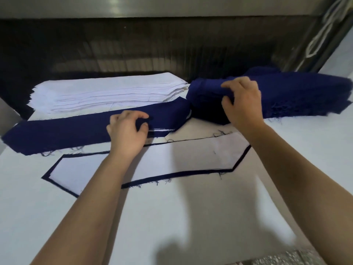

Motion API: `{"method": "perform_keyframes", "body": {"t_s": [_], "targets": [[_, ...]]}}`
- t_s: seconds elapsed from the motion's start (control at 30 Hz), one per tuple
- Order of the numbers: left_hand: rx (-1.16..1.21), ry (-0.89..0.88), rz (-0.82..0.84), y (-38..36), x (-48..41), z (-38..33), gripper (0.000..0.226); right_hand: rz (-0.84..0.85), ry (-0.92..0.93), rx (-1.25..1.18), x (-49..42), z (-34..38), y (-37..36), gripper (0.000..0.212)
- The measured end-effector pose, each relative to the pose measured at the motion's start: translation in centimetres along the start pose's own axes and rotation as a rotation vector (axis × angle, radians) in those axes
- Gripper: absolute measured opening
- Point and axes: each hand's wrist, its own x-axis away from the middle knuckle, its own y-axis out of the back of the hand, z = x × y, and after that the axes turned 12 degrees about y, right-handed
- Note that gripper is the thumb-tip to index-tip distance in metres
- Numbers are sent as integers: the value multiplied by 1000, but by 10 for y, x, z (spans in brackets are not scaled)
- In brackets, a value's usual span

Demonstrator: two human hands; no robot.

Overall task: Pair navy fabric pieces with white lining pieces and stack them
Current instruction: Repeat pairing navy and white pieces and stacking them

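Navy fabric strip [57,134], pinched into a small fold between the curled fingers and thumb of the left hand [127,131]. Right hand [243,104]: fingers curled over the near end of the navy stack [305,94], thumb pressed against its face. Beyond the left fingertips lies the white lining stack [114,94]. Behind both sets of fingers, under the wrists, lies a finished pair [181,159], white lining on navy, on the white table [191,217].

White table [191,217]: shadowed across its near part. Dark ribbed panel [152,44]: set upright along the table's far edge. Steel band [133,6]: seen above the panel, marked by glare. White cord [321,31]: looped, hung at upper right. Speckled floor [286,258]: glimpsed at lower right.
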Motion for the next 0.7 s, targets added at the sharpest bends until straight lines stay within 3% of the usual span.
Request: {"method": "perform_keyframes", "body": {"t_s": [0.1,0.23,0.33,0.47,0.7], "targets": [[47,5,33,-23,-3,-29,24,235,-59,108,-16,-7,-4,39],[50,12,60,-46,-8,-64,27,149,-100,3,-22,-11,-6,29],[119,-7,68,-56,-8,-86,32,197,-95,2,-26,-12,-5,28],[129,-131,79,-69,-2,-105,44,246,-105,-20,-33,-16,-4,33],[29,-268,166,-84,2,-98,51,123,-154,-133,-31,-25,-5,24]]}}
